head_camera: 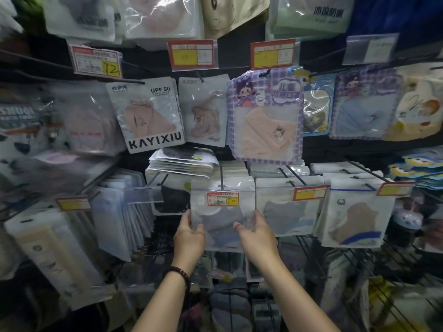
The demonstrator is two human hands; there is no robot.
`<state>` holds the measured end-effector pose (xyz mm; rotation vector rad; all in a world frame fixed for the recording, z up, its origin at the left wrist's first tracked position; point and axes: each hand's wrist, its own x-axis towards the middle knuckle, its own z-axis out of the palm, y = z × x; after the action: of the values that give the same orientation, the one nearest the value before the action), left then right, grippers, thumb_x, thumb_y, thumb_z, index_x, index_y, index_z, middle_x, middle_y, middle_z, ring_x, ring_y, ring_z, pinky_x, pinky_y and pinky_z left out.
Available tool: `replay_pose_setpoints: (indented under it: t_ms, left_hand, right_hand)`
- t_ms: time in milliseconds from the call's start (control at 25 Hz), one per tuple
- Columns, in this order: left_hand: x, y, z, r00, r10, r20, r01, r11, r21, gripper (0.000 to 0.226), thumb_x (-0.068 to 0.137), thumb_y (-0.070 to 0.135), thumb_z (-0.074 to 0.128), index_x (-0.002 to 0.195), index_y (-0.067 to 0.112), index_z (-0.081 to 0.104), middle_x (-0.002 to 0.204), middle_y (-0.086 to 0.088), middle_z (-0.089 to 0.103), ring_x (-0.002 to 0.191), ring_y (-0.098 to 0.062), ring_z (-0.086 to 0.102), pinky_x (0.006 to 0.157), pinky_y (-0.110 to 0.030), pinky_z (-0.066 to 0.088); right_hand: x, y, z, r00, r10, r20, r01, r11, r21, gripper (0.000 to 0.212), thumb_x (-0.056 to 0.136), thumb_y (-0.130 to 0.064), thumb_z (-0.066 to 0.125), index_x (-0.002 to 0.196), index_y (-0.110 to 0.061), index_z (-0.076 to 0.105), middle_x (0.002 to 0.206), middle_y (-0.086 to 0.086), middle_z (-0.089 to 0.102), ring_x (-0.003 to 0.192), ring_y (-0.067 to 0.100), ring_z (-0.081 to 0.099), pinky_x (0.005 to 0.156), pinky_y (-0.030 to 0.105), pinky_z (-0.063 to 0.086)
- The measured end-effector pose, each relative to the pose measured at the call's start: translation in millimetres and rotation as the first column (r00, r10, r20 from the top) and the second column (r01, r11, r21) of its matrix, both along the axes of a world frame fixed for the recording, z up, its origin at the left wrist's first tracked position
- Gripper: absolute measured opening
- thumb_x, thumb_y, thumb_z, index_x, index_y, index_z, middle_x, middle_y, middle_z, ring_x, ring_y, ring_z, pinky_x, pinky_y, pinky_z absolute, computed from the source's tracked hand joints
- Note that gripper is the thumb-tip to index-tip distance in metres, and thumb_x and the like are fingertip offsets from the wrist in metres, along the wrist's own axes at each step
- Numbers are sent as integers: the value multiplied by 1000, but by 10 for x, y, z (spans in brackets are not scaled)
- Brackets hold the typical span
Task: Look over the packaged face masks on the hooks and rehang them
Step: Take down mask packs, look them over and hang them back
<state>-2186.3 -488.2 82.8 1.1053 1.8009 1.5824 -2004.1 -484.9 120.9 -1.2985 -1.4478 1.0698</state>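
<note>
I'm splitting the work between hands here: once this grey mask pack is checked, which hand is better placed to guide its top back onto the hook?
Probably the right hand: its grip sits higher on the grey mask pack, nearer the hook. The left hand holds the lower left edge and can steady it.

Single head-worn wide-angle view, facing forward and slightly down at hook rack [297, 178], close range; forearms enter from bottom edge; frame edges blurred and bowed.

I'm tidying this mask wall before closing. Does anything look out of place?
Yes: a stack of packs lies flat on top of the hooks below the KAYIXIU pack, not hung. The KAYIXIU pack itself hangs tilted. Both hands hold a grey mask pack.
</note>
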Motion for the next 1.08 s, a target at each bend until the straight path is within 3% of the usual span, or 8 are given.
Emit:
replay_pose_setpoints:
  t_ms: [120, 240, 320, 440, 520, 640, 840, 1080]
  left_hand:
    - [-29, -11, -20, 999, 53, 1, -53, 998, 37, 46, 104, 15, 67, 148, 22, 60, 135, 5, 69, 113, -8, 66, 101, -28, 51]
    - [-22, -81, 56, 990, 138, -42, -135, 989, 65, 31, 103, 18, 70, 134, 16, 72, 116, 8, 73, 102, -7, 68, 92, -24, 52]
    - [-43, -111, 79, 978, 203, -55, -198, 977, 83, 25, 101, 19, 73, 126, 17, 78, 108, 7, 78, 94, -7, 71, 93, -28, 57]
    - [-104, -192, 142, 970, 243, 10, -243, 967, 81, 20, 97, 20, 79, 116, 21, 82, 99, 8, 80, 90, -6, 73, 96, -37, 62]
    - [-113, -295, 180, 969, 237, 70, -244, 965, 100, 18, 96, 20, 80, 113, 23, 83, 97, 12, 80, 91, -2, 72, 96, -36, 61]
    - [-17, -503, 193, 963, 218, 159, -242, 958, 154, 17, 96, 20, 80, 103, 34, 83, 93, 17, 81, 90, 4, 73, 89, -24, 57]
    - [128, -760, 146, 942, 174, 286, -241, 946, 217, 24, 95, 14, 81, 96, 38, 81, 91, 21, 81, 90, 11, 74, 84, -14, 53]
    - [278, -937, -19, 938, 146, 314, -246, 919, 308, 22, 94, 9, 80, 107, 27, 84, 100, 13, 84, 97, -2, 78, 88, -15, 60]
  right_hand:
    - [1, 25, -74, 999, -48, 0, 48, 999, 15, 78, 104, -33, 70, 170, -20, 31, 171, 1, 43, 156, 26, 43, 126, 43, 35]
    - [50, 46, -106, 990, -130, 52, 127, 990, 55, 63, 104, -32, 70, 162, -21, 48, 158, -1, 59, 146, 24, 56, 122, 47, 45]
    - [110, 65, -89, 978, -202, 56, 195, 975, 104, 44, 104, -30, 71, 146, -21, 66, 134, -5, 75, 123, 16, 70, 107, 39, 56]
    - [209, 71, -43, 955, -294, -23, 295, 949, 115, 18, 100, -24, 76, 118, -21, 80, 100, -10, 78, 90, 6, 71, 82, 28, 54]
    - [247, 58, -51, 951, -285, -118, 296, 952, 84, 15, 98, -20, 79, 112, -22, 81, 95, -8, 80, 90, 10, 75, 78, 28, 57]
    - [300, 18, -146, 938, -227, -263, 245, 969, 40, 25, 96, -14, 81, 118, -25, 82, 93, -9, 83, 90, 8, 80, 85, 33, 64]
    - [449, -82, -220, 909, -171, -379, 210, 976, 62, 23, 93, -6, 83, 102, -28, 83, 91, -13, 84, 90, 8, 80, 77, 21, 59]
    - [580, -177, -331, 886, -151, -439, 225, 967, 122, 20, 90, -2, 84, 98, -20, 86, 89, 2, 85, 88, 25, 81, 85, 39, 63]
